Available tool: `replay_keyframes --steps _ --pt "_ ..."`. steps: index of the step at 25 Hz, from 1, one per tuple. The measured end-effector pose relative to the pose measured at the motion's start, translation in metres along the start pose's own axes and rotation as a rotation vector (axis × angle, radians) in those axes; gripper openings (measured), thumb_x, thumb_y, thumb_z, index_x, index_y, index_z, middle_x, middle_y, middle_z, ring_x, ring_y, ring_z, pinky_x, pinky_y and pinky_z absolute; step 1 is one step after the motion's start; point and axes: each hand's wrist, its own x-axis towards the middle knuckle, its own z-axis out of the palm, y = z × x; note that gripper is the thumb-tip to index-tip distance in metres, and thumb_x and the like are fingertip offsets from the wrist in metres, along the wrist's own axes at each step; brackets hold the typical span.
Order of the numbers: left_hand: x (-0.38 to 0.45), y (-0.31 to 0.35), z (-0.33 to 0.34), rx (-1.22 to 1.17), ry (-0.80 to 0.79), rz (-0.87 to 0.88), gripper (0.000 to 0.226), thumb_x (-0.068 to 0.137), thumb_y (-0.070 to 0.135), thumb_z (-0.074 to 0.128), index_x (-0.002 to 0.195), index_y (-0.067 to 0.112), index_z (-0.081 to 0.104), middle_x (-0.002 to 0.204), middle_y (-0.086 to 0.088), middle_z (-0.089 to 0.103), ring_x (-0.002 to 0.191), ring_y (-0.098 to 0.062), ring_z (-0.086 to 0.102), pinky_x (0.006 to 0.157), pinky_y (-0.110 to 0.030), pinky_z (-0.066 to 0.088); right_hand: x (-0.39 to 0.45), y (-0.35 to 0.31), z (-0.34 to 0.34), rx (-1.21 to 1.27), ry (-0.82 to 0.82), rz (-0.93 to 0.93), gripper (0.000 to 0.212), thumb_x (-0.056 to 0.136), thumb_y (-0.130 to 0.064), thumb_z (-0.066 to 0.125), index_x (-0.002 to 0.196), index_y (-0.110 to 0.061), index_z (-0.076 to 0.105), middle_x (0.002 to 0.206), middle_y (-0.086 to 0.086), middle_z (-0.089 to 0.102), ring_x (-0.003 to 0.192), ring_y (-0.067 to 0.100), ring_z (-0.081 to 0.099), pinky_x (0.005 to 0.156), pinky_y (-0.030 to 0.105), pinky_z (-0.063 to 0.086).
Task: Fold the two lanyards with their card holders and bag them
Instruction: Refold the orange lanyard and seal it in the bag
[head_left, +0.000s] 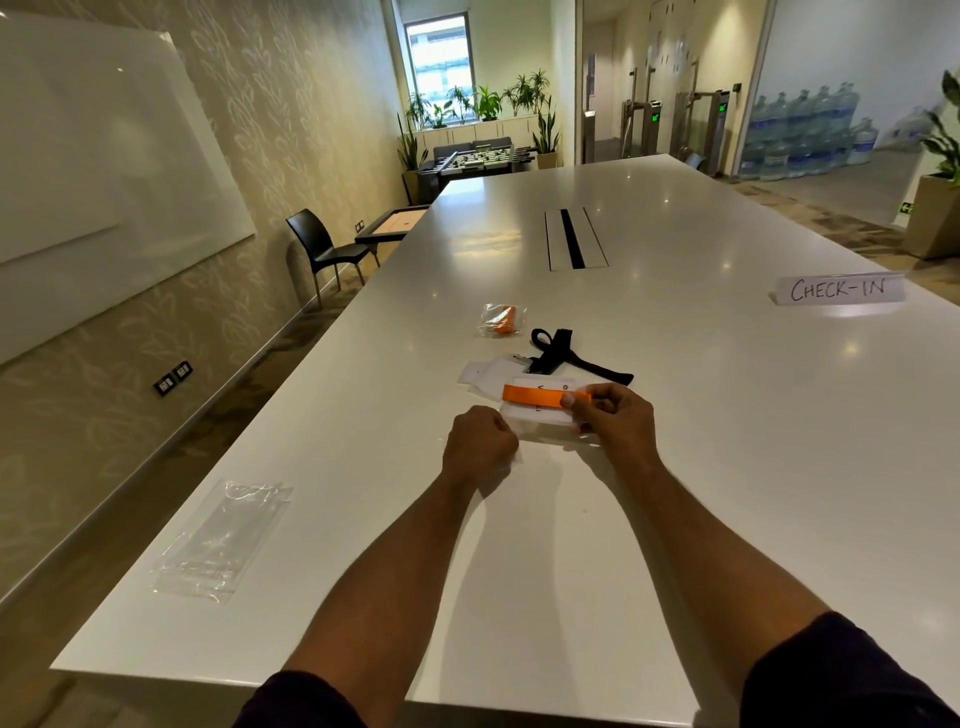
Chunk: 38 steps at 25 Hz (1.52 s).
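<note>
folding the orange lanyard onto its card holder, head view. the right hand (613, 413) pinches the folded orange lanyard (535, 396) between thumb and fingers, pressing it flat across the top of a clear card holder (540, 426) that lies on the white table (727, 415). the left hand (480, 441) is curled at the holder's left edge; it appears to grip that edge or a clear film there, but what exactly it holds cannot be told.

to do this step well, it seems best to keep the strap layers stacked squarely within the holder's outline, so no loop overhangs, and to keep the pinch on the folds until the bundle enters a bag; a released strap would likely spring open. the left hand should steady the holder so it does not slide on the glossy top.

the orange lanyard is a flat, bright band, folded to about the holder's width. just beyond it lies the black lanyard (571, 351), loosely bunched and unfolded, its clip touching a second clear holder (488, 371). farther off sits a small clear bag (501, 319) holding something orange. spare clear bags (218, 540) lie well apart near the table's left edge.
</note>
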Motion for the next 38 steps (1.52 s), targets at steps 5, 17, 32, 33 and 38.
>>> replay_keyframes --steps 5,17,32,33,38 --pt "0.002 -0.001 -0.010 -0.065 0.174 -0.004 0.011 0.081 0.012 0.065 0.080 0.009 0.076 0.078 -0.007 0.074 0.076 -0.022 0.071 0.074 -0.034 0.059 -0.002 -0.001 0.001 -0.009 -0.041 -0.004 0.026 0.076 -0.016 0.089 0.093 -0.006 0.073 0.076 0.008 0.076 0.063 0.021 0.072 0.058 0.032 0.061" --pt "0.001 0.002 -0.014 -0.057 0.283 0.077 0.009 0.084 0.020 0.067 0.077 0.018 0.072 0.074 0.004 0.070 0.068 -0.013 0.062 0.055 -0.018 0.038 -0.005 -0.001 0.005 -0.058 -0.035 -0.109 0.025 0.077 -0.014 0.089 0.088 -0.003 0.070 0.079 0.016 0.073 0.059 0.020 0.069 0.053 0.028 0.056" --pt "-0.004 0.031 0.001 0.035 0.239 0.326 0.001 0.095 0.016 0.059 0.094 0.017 0.058 0.085 0.002 0.061 0.080 -0.016 0.063 0.070 -0.024 0.052 -0.011 -0.002 0.008 -0.100 -0.108 -0.203 0.013 0.092 -0.015 0.075 0.104 -0.011 0.077 0.091 0.007 0.078 0.077 0.022 0.076 0.065 0.032 0.063" --pt "-0.005 0.032 0.001 0.035 0.262 0.329 0.001 0.094 0.017 0.060 0.094 0.016 0.059 0.086 0.002 0.062 0.080 -0.015 0.063 0.071 -0.024 0.053 -0.011 -0.001 0.008 -0.093 -0.084 -0.210 0.012 0.092 -0.013 0.075 0.103 -0.010 0.077 0.091 0.008 0.078 0.075 0.021 0.076 0.064 0.031 0.063" --pt "0.000 0.036 -0.002 -0.037 0.318 0.304 0.006 0.090 0.015 0.066 0.096 0.014 0.066 0.091 -0.002 0.070 0.083 -0.015 0.067 0.073 -0.022 0.055 -0.009 0.001 0.006 -0.081 0.018 -0.204 0.010 0.091 -0.009 0.074 0.100 -0.004 0.077 0.085 0.007 0.076 0.067 0.017 0.073 0.060 0.022 0.059"
